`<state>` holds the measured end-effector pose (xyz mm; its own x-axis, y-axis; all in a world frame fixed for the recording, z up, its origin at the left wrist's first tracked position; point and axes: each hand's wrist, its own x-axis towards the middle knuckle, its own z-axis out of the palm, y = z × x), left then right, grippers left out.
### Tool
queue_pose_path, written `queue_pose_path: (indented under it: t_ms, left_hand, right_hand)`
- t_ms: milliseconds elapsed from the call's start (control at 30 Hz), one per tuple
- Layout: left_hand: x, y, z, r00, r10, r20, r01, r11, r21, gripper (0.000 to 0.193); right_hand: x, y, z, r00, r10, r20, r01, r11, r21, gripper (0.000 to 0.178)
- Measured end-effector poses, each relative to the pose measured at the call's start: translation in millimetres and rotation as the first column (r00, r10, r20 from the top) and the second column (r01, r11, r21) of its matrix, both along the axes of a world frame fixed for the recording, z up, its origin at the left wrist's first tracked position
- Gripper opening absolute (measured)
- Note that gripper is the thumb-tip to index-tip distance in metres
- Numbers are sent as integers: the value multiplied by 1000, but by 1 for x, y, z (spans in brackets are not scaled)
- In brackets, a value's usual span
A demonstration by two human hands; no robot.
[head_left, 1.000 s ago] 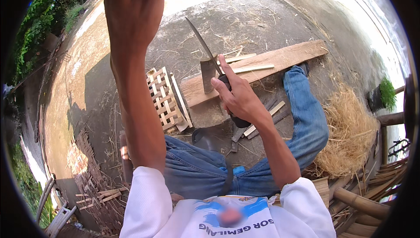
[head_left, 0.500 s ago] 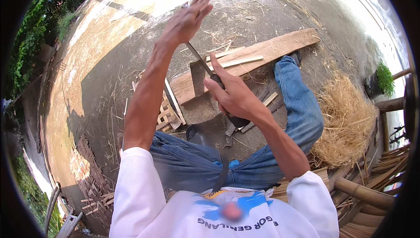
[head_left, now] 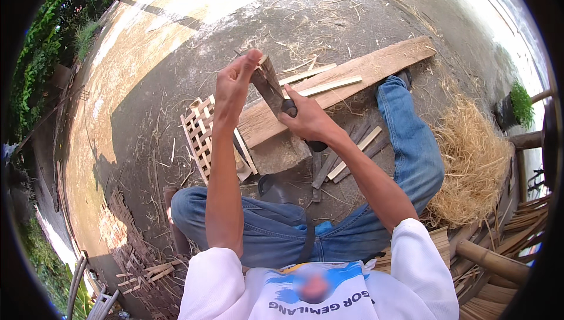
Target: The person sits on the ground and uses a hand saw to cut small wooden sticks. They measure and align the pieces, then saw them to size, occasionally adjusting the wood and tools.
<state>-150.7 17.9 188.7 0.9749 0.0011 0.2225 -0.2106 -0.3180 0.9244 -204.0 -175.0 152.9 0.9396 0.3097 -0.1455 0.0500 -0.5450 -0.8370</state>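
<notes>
My right hand is closed around the handle of a black-handled knife. Its round black collar shows by my thumb. From there a broad, dark flat piece slants up and away to the left, its far end pale; I cannot tell whether this is all blade. My left hand is at that far end, fingers curled and thumb pointing up. What those fingers grip is hidden, though a thin sliver sticks out above them. Below lies a thick plank with pale wooden strips on it.
A slatted lattice piece lies left of the plank. Dark and pale strips rest on the ground between my legs. On the right is a heap of straw-like shavings, with bamboo poles nearer. Woven scraps lie at the left.
My left hand has come nearer and its outstretched fingers have curled in. The dark flat piece has swung up toward it. My right hand has shifted slightly right.
</notes>
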Motion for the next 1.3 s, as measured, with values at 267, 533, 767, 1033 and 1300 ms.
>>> queue_pose_path:
  t_ms: [267, 533, 767, 1033, 1300]
  left_hand:
    - [-2, -52, 28, 1000, 17, 14, -20, 964, 264, 34]
    - [-17, -71, 0, 971, 54, 234, -103, 974, 202, 24]
    - [12, -81, 18, 998, 36, 50, -51, 939, 340, 26]
    - [38, -115, -6, 966, 123, 227, -217, 863, 455, 26]
    - [28, -113, -22, 997, 63, 52, -78, 910, 408, 50]
  right_hand:
    - [12, -27, -16, 988, -110, 104, 110, 994, 5, 44]
    - [25, -70, -39, 924, -36, 381, 69, 995, -72, 40]
    - [22, -54, -19, 992, -68, -110, 80, 992, 103, 32]
    - [34, -66, -50, 955, -156, 253, 137, 986, 94, 28]
    - [9, -78, -34, 967, 48, -251, -49, 999, 2, 25]
